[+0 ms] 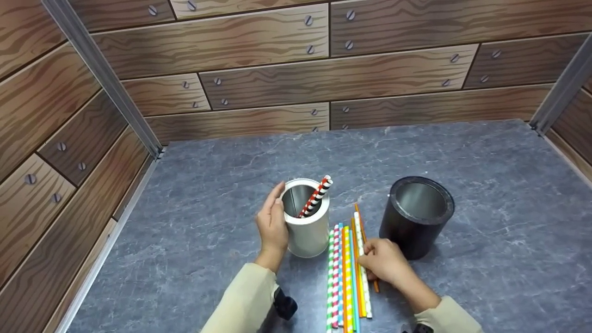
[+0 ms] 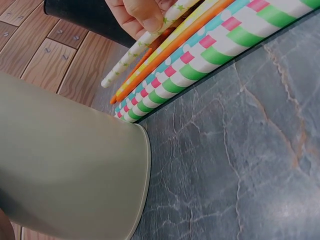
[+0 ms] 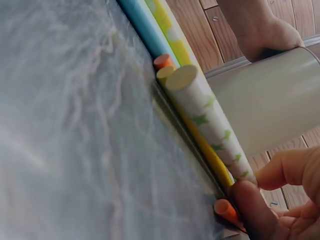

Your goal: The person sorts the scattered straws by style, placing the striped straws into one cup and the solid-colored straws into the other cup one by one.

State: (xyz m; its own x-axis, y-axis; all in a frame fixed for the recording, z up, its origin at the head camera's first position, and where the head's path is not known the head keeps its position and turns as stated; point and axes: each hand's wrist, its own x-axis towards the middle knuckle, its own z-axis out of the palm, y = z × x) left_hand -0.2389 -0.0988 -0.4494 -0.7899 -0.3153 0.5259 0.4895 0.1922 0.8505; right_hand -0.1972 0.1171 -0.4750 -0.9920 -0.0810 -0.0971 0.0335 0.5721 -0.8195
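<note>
My left hand holds the left side of a white cylindrical cup, its thumb near the rim. Inside the cup lean a red-and-white striped straw and a black-and-white striped straw. Between thumb and fingers, my right hand pinches a white paper straw with green stars. That straw lies at the right side of a row of colourful straws, slightly above them in the left wrist view. An orange straw lies partly under the right hand.
A black cylindrical cup stands upright just beyond the right hand. Green, pink, blue, orange and yellow straws lie side by side in front of the white cup. Wood-patterned walls enclose the grey marbled table.
</note>
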